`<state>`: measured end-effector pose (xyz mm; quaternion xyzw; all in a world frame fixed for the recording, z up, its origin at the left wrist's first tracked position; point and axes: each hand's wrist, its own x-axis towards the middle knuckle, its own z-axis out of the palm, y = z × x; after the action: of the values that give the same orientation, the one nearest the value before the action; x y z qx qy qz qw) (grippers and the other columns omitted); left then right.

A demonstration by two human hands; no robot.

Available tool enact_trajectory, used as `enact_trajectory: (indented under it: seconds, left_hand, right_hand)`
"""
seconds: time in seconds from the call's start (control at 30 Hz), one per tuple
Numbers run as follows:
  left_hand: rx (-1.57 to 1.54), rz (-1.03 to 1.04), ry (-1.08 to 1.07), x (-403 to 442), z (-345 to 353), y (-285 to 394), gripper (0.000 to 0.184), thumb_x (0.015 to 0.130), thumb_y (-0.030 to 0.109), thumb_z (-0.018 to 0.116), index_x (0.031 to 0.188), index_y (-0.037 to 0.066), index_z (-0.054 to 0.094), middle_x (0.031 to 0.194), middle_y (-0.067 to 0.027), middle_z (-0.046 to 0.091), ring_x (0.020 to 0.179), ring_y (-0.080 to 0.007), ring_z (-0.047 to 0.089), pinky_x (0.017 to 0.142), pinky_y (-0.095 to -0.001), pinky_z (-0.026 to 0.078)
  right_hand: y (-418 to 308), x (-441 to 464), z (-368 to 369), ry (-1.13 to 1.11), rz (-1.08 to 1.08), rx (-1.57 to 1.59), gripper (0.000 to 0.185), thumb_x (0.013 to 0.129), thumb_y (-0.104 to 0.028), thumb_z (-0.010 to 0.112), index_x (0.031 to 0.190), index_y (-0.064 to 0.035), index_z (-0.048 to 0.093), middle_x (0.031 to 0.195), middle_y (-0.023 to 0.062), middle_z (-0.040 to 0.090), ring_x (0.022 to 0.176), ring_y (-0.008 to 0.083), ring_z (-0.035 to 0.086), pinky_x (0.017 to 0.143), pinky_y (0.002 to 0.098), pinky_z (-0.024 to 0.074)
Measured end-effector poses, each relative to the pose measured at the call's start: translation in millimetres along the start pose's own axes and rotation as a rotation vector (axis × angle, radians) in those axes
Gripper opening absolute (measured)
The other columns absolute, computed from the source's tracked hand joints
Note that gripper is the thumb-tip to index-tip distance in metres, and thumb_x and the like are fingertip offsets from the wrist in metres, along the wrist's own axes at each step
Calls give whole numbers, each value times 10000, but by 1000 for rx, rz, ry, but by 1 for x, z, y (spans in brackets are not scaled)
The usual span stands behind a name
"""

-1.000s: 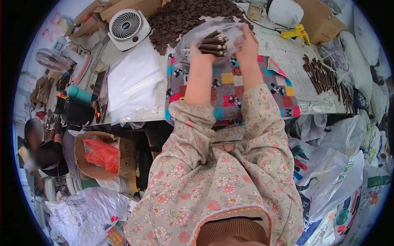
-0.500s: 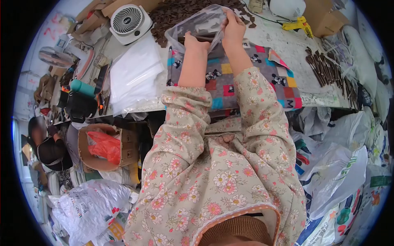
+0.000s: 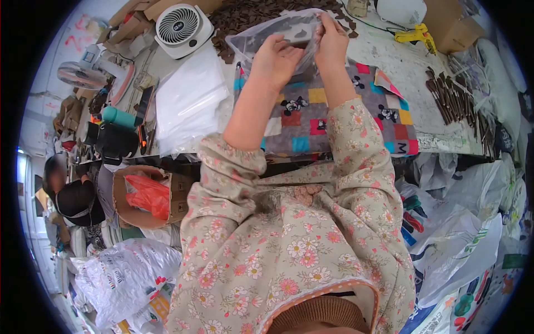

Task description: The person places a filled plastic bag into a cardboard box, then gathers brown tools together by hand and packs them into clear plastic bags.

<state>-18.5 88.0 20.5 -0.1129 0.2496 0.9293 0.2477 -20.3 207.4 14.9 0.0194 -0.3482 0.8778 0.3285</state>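
Observation:
A clear plastic bag (image 3: pixel 251 40) stretches over the far part of a patterned cloth (image 3: pixel 300 146). At its upper right edge, my right hand (image 3: pixel 332 44) pinches the film. My left hand (image 3: pixel 275 62) is at the front of the bag, its fingers loosely bent and apart, with nothing seen gripped in them. Behind its fingertips something dark shows through the film, too unclear to name. The cloth has grey, yellow, red and blue squares with cartoon mouse figures, and lies flat under both forearms.
Many brown pieces (image 3: pixel 222 50) lie at the back, beside a white fan (image 3: pixel 183 32). Left is a stack of clear plastic sheets (image 3: pixel 192 103); right, a yellow glue gun (image 3: pixel 417 37) and brown sticks (image 3: pixel 453 100). A cardboard box (image 3: pixel 181 195) and a person (image 3: pixel 78 197) are lower left.
My left hand has turned and drawn back a little from inside the bag's front edge, its fingers now showing. The right hand still holds the film. The whole view has shifted slightly.

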Motion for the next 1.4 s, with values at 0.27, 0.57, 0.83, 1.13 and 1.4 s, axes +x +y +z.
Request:
enact_trajectory:
  seconds: [0.27, 0.57, 0.83, 1.13, 1.4]
  left_hand:
    - [2188, 764, -238, 18, -24, 41, 367, 781, 200, 521, 1131, 90, 546, 1026, -156, 591, 938, -300, 564, 798, -339, 443]
    - [2590, 1424, -691, -78, 8, 137, 199, 753, 288, 578, 875, 131, 585, 729, -44, 584, 735, -243, 574, 609, -354, 453]
    - [2173, 1655, -1011, -115, 54, 102, 137, 696, 211, 634, 714, 120, 533, 591, -21, 510, 581, -213, 530, 509, -321, 412]
    - [1892, 1605, -1165, -106, 45, 54, 214, 698, 215, 646, 663, 110, 464, 495, -32, 445, 440, -203, 472, 412, -286, 365]
    - [2043, 1287, -1185, -120, 48, 41, 187, 729, 251, 618, 746, 91, 522, 590, -65, 517, 557, -230, 549, 477, -335, 421]
  right_hand:
    - [-15, -1, 1, -79, -24, -144, 124, 814, -125, 583, 827, -14, 638, 585, -8, 504, 478, 63, 418, 431, 196, 307]
    - [-29, 60, 0, -236, -150, -848, 392, 850, -351, 540, 1040, -15, 607, 622, 44, 494, 549, 122, 451, 505, 262, 354]
    - [-103, 96, 59, -1189, -22, -1195, 344, 843, -328, 541, 977, -29, 648, 676, 104, 623, 555, 160, 556, 545, 303, 454]
    - [-110, 50, 84, -888, -262, -1853, 341, 799, -228, 580, 1088, -46, 588, 861, 140, 630, 711, 209, 587, 641, 290, 486]
    - [-144, -28, 60, -1664, -345, -1398, 235, 658, -48, 630, 893, -53, 630, 728, 38, 605, 570, 188, 513, 535, 291, 423]
